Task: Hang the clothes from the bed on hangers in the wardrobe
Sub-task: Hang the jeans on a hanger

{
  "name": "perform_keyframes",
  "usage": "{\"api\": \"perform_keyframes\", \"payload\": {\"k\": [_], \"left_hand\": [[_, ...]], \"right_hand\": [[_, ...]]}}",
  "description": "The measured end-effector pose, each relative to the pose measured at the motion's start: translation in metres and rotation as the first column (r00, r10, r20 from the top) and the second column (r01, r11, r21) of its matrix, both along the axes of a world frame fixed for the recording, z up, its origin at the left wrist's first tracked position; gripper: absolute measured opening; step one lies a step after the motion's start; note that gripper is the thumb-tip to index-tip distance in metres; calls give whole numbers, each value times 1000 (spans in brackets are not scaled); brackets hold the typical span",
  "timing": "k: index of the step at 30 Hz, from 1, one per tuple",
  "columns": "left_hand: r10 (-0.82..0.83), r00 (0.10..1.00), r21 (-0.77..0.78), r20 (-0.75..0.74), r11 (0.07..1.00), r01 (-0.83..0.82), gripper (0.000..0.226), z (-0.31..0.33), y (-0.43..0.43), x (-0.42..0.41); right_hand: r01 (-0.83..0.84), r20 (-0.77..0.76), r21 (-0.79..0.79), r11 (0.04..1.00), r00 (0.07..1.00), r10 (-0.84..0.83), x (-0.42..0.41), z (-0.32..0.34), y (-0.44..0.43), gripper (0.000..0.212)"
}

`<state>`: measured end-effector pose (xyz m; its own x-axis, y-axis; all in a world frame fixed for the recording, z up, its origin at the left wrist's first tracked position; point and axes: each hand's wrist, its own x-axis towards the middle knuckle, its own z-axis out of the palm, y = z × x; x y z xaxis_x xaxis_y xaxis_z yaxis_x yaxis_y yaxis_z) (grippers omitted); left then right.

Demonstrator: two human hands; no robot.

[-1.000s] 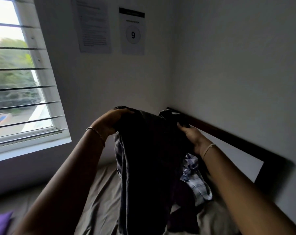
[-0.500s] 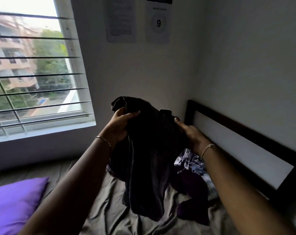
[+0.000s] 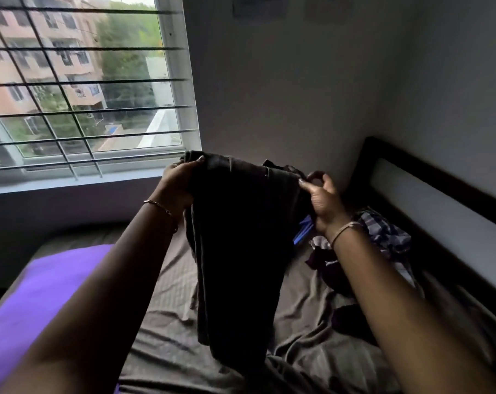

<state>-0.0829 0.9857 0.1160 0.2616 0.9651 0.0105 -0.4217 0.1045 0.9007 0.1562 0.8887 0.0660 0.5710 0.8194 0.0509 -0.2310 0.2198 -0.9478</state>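
- Dark garment (image 3: 241, 237): one piece, near-black, held up by its top edge above the bed (image 3: 167, 331). Its length hangs straight down, and the lower end appears to reach the sheet. Lying loosely doubled, not spread flat.
- Left hand (image 3: 178, 183): fingers curled over the garment's upper left corner, gripping the cloth. Thin bracelet at the wrist.
- Right hand (image 3: 323, 200): thumb and fingertips pinch the upper right corner, and the other fingers curl behind the fabric. Bangle at the wrist.
- Other clothes on the bed: a checked garment (image 3: 383, 231) heaped near the headboard (image 3: 411, 172), and a purple-black garment (image 3: 352, 322) crumpled just beside it, both under and behind the right forearm.
- Blue item (image 3: 303, 231): a narrow strip showing between the dark garment and the right hand. I cannot tell what it is.
- Purple pillow (image 3: 41, 294): on the bed's left side, under the window (image 3: 84, 81).
- Wardrobe and hangers: neither in view from here.
- Step in hand, as I judge it: first piece lifted and being straightened by its top edge, ready for a hanger. Nothing appears hung yet, so the task looks early.
- Next move calls for: keeping both corners level so the cloth does not slump, carrying it clear of the heap, turning to the wardrobe and freeing one hand to take a hanger.
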Motion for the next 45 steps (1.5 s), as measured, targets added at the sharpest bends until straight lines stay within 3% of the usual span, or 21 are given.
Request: {"api": "perform_keyframes", "payload": {"k": [3,5,8,10,14,17,20,22,26,29,34,38,41,45], "left_hand": [[35,998,23,59,999,-37,17,-7,24,-36],[-13,997,57,78,998,8,14,-17,41,-64],[-136,968,41,-213,988,148,35,-47,54,-96],[-252,910,-46,-330,967,251,28,-70,54,-108],[-280,949,21,-142,958,286,27,-77,67,-119],[-284,952,22,-111,957,288,19,-54,81,-121],[-365,930,11,-45,931,366,21,-41,97,-119],[-370,928,6,-45,929,371,19,-37,103,-117],[-350,937,-13,9,937,350,21,-30,114,-115],[-332,943,1,-12,943,332,24,-26,120,-119],[-255,963,46,-89,965,260,16,-27,131,-136],[-190,968,97,-165,973,207,15,-33,141,-165],[-156,967,143,-200,972,186,24,-41,141,-176],[-158,976,149,-153,972,181,27,-54,137,-172]], "right_hand": [[-10,96,95,995,995,0,-34,24,28,30],[-9,75,140,990,997,-2,-58,38,51,32],[-23,16,169,985,1000,21,-89,48,84,30],[-33,5,159,987,999,32,-108,44,104,28],[11,-72,81,997,997,-5,-125,25,127,25],[34,-206,-10,999,978,-35,-118,11,130,26],[-5,-275,-46,999,961,-8,-118,0,130,10],[-74,-326,-21,997,943,63,-124,-5,129,33],[-277,-451,122,953,840,301,-141,-16,127,44],[-340,-472,112,934,809,351,-155,-33,135,56],[-510,-412,89,855,763,498,-179,-52,154,51],[-468,-287,74,880,835,469,-178,-43,167,38],[-514,-265,50,856,820,507,-173,-40,166,31],[-588,-119,19,808,801,586,-161,-40,151,43]]}}
